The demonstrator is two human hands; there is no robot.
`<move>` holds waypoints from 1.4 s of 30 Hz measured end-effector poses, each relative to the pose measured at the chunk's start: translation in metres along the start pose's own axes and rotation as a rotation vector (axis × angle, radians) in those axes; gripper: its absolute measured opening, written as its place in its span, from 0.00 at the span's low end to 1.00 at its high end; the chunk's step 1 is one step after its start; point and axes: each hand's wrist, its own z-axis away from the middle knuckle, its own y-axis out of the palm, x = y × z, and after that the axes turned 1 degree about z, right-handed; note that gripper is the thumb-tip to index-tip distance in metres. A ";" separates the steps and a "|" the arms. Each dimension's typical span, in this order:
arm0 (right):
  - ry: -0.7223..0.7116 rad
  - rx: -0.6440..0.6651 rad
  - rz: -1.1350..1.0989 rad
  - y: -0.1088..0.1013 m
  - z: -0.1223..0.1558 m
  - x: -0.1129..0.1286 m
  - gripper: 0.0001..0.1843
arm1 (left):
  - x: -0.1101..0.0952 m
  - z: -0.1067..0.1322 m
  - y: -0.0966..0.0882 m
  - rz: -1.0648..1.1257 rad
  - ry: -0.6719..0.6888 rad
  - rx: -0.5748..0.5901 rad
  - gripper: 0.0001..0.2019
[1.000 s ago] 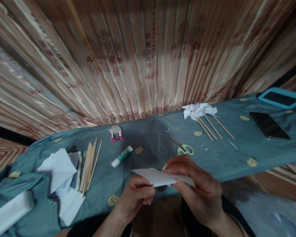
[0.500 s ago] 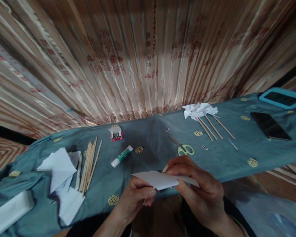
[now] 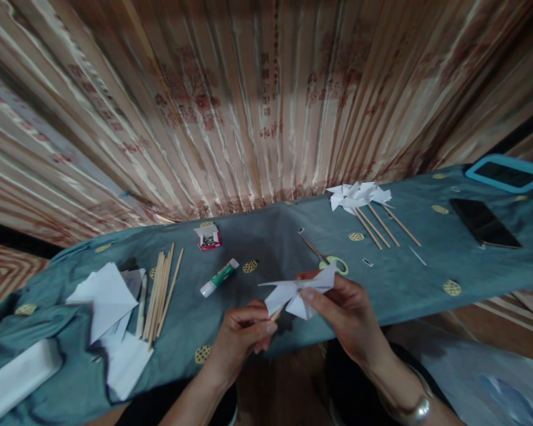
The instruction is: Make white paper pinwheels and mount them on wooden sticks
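Small box [image 3: 208, 238] on the bench [image 3: 426, 272]: lid open, small dark metal bits inside, can't tell what. Bench has a teal dotted cloth; striped curtain [image 3: 257, 100] behind. On the cloth: glue stick [image 3: 220, 277], bundle of sticks [image 3: 160, 290], paper scraps [image 3: 106, 302], scissors [image 3: 333, 263], finished pinwheels [image 3: 359, 195], phone [image 3: 484, 223]. Left hand [image 3: 244, 334] curled, fingers pinching a stick [image 3: 275, 313]. Right hand [image 3: 346, 307] pinching the paper pinwheel [image 3: 299, 290] at its centre. Pinwheel is held above the bench's near edge, on top of the stick.
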 end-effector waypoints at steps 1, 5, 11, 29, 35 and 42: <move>0.037 -0.017 -0.036 -0.001 -0.003 -0.003 0.07 | 0.000 -0.001 0.000 0.002 -0.002 -0.016 0.19; 0.171 -0.008 -0.118 -0.004 -0.013 -0.012 0.11 | 0.007 -0.002 0.003 0.041 -0.032 -0.051 0.17; 0.278 0.055 -0.141 -0.009 -0.017 -0.016 0.13 | 0.015 0.003 0.010 0.106 -0.100 -0.098 0.16; 0.525 0.361 0.370 -0.001 -0.010 -0.034 0.22 | 0.079 0.069 0.023 0.489 -0.200 -0.334 0.24; 0.550 0.479 0.656 0.007 -0.019 -0.047 0.12 | 0.098 0.077 0.024 0.642 -0.204 -0.363 0.24; 0.482 0.594 1.093 0.019 -0.029 -0.038 0.07 | 0.100 0.074 0.026 0.693 -0.244 -0.396 0.13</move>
